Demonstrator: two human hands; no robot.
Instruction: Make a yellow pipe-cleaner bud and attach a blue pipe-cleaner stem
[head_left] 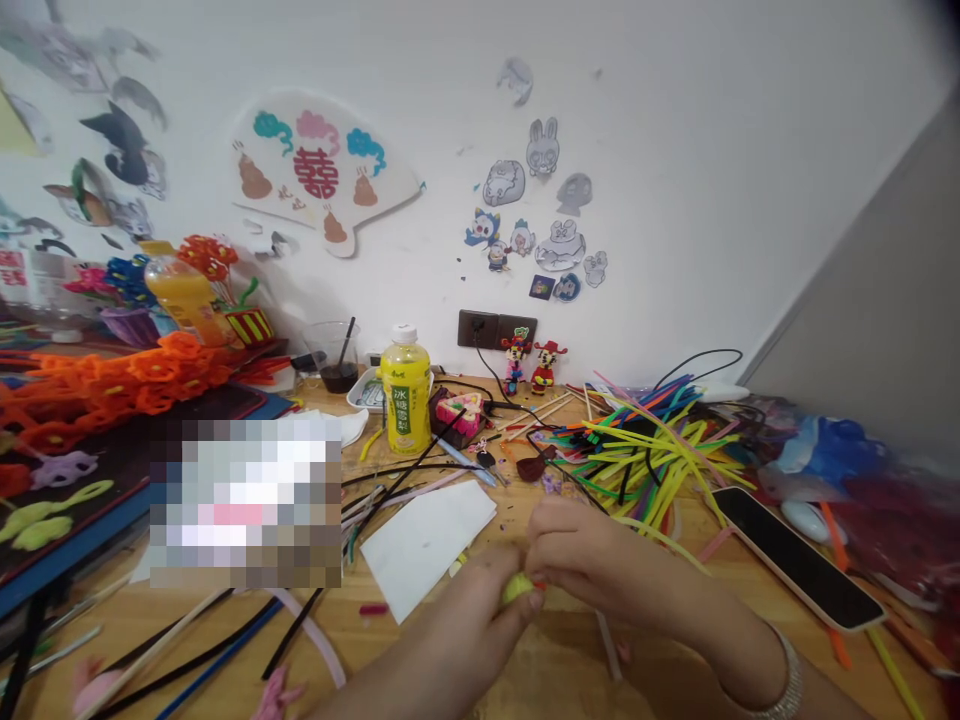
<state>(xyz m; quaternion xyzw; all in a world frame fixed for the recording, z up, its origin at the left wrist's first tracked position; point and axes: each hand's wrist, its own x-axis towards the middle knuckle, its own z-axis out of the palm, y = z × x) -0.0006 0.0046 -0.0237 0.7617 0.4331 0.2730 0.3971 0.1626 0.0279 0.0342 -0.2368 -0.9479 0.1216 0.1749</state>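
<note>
Right now we pinch a small yellow-green bit (517,587) btwn both hands, low over the table (420,650). Left hand (472,610) fingers close under it, right hand (592,555) grips from the right. Its long axis we can't tell; white paper (427,540) lies just beyond.

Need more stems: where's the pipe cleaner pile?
The pile lies right of centre in the head view, beyond the right hand, left of the smartphone.

**Two hands pinching a yellow fuzzy piece**

The left hand (480,600) and right hand (592,550) are meeting over the wooden table (555,670), both gripping a small yellow piece (516,588). Coloured pipe cleaners (645,440) are lying just behind, a phone (795,555) resting to the right.
</note>
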